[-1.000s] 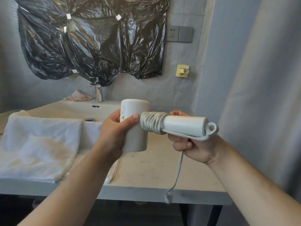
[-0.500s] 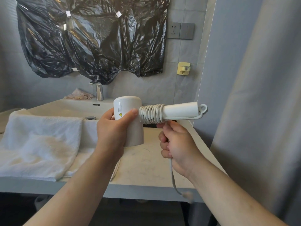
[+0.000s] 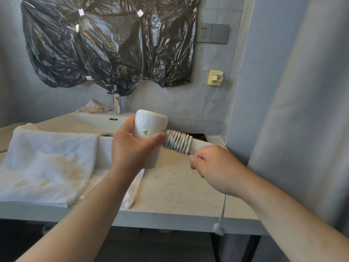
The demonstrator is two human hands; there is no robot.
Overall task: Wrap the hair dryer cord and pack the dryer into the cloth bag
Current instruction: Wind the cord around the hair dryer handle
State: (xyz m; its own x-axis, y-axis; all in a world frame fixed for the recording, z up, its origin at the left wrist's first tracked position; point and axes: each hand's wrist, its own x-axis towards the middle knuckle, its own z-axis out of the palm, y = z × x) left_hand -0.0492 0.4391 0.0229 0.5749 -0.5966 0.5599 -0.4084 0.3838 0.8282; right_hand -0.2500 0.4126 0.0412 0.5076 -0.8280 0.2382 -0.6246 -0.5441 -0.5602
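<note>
My left hand (image 3: 132, 150) grips the barrel of the white hair dryer (image 3: 150, 129), held above the counter with its handle pointing right. Several turns of the white cord (image 3: 178, 141) lie coiled round the handle next to the barrel. My right hand (image 3: 213, 163) is curled over the outer part of the handle and holds the cord there, hiding the handle's end. The cord's loose end hangs below my right wrist, and its plug (image 3: 219, 228) dangles at the counter's front edge. I cannot pick out the cloth bag for certain.
A white towel (image 3: 45, 163) is spread over the left of the pale counter (image 3: 170, 190). Behind it are the sink (image 3: 85, 122), a chrome tap (image 3: 116, 103) and a crumpled pinkish cloth (image 3: 93, 108). A grey curtain (image 3: 302, 110) hangs on the right.
My right hand has come from under the handle up over its outer part, carrying the cord round. The plug has swung right. The dryer has stayed in my left hand.
</note>
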